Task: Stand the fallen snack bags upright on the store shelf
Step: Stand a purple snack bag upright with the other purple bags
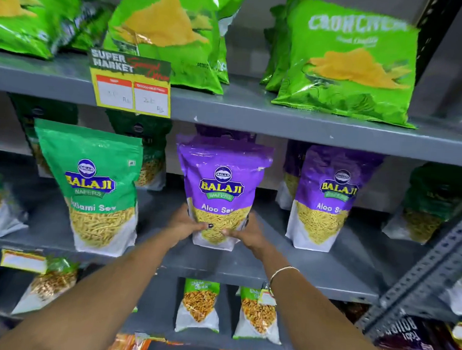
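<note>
Hands: left hand (186, 224) and right hand (248, 234) clasp the lower sides of the upright purple Aloo Sev bag (219, 185) on the grey middle shelf (314, 258).

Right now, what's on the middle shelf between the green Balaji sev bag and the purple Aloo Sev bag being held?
Head view: bare grey shelf between green bag and held Aloo Sev bag, crossed only by the left hand.
</note>
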Available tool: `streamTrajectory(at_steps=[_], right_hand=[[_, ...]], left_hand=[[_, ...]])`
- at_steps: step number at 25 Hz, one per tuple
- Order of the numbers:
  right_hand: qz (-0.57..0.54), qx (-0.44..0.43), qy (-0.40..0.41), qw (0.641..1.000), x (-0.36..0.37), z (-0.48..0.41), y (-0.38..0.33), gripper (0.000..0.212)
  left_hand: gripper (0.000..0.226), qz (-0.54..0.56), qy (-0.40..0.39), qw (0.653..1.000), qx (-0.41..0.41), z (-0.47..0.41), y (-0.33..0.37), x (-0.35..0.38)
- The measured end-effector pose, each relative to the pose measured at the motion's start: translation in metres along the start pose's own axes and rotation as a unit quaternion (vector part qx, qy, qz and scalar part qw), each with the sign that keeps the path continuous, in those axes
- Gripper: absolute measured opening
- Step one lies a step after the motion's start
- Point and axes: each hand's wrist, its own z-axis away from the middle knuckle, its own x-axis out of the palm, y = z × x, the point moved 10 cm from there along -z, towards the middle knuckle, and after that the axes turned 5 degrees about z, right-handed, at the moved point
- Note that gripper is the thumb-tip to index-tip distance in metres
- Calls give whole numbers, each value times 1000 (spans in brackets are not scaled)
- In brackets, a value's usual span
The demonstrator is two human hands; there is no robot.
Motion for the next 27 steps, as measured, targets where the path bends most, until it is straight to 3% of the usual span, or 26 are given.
streamTrajectory(at_steps=[2, 5, 16, 22, 25, 27], right_hand=[[17, 15, 5, 1000, 0, 10, 10, 88], [47, 22, 4, 999, -1, 13, 29, 104], [32, 24, -27, 999, 4, 64, -5, 87], [35, 23, -31, 999, 6, 64, -5, 93], [66, 43, -35, 996, 2, 70, -7, 104], [89, 69, 9, 994, -21, 73, -2, 100]], left_hand=[[95, -50, 16, 999, -4, 31, 11, -7], [77, -127, 37, 991, 8, 74, 33, -10], [81, -119, 29, 992, 11, 90, 27, -13], [83, -129, 22, 991, 8, 90, 26, -10], [89, -219, -7, 973, -70, 93, 10, -9], [66, -272, -119, 936, -189, 106, -14, 6]])
